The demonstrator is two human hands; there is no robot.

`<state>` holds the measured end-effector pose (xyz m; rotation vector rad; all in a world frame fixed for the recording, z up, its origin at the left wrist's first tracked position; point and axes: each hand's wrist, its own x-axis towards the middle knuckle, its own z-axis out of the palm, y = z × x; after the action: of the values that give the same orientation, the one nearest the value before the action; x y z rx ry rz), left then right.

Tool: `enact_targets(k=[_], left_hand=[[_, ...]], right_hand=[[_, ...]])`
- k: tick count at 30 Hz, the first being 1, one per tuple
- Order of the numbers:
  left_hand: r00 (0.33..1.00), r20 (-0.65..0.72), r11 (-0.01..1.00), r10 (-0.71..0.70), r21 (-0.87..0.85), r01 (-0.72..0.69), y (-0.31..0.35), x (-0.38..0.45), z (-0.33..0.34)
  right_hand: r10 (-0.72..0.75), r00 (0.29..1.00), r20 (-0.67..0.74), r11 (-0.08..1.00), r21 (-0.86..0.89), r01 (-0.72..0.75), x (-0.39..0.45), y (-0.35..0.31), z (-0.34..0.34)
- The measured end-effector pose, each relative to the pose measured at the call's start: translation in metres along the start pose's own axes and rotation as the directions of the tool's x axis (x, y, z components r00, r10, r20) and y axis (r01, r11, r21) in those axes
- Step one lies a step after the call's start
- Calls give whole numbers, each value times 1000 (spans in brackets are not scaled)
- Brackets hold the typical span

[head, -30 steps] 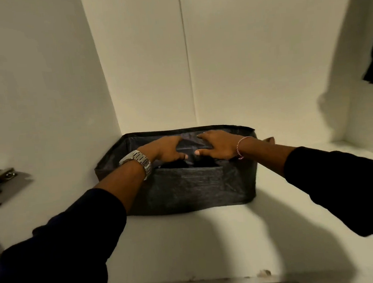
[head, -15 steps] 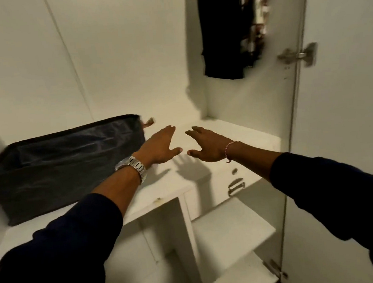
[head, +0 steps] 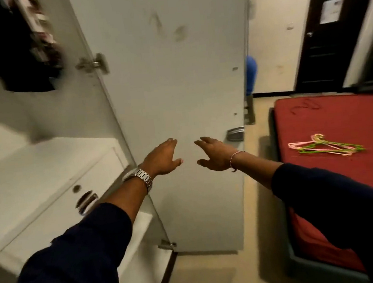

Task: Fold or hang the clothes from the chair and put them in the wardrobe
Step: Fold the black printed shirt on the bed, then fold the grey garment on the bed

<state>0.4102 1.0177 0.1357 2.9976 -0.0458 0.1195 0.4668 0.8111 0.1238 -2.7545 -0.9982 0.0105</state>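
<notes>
Hands empty: left hand [head: 163, 160] with steel watch and right hand [head: 215, 155] with thin bracelet both spread loose, holding nothing, raised before open white wardrobe door [head: 172, 97]. Dark garments [head: 15, 48] hang inside wardrobe, upper left. Chair with clothes not in view. Pink and green wire hangers [head: 326, 147] lie on red mattress [head: 337, 123]. Likely step: fetch next garment; best to take hanger on way, avoid door edge.

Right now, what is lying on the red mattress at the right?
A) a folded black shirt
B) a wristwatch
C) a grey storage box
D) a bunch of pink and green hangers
D: a loose bunch of thin pink and green hangers lies on the red mattress, and nothing else there matches the other options.
</notes>
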Motion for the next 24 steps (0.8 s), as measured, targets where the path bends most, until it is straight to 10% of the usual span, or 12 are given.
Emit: enact_targets(k=[24], left_hand=[[746,131,757,653,-153,-635,543,218,178]], right_hand=[[626,780,-9,779,-39,-625,-292,476,-40]])
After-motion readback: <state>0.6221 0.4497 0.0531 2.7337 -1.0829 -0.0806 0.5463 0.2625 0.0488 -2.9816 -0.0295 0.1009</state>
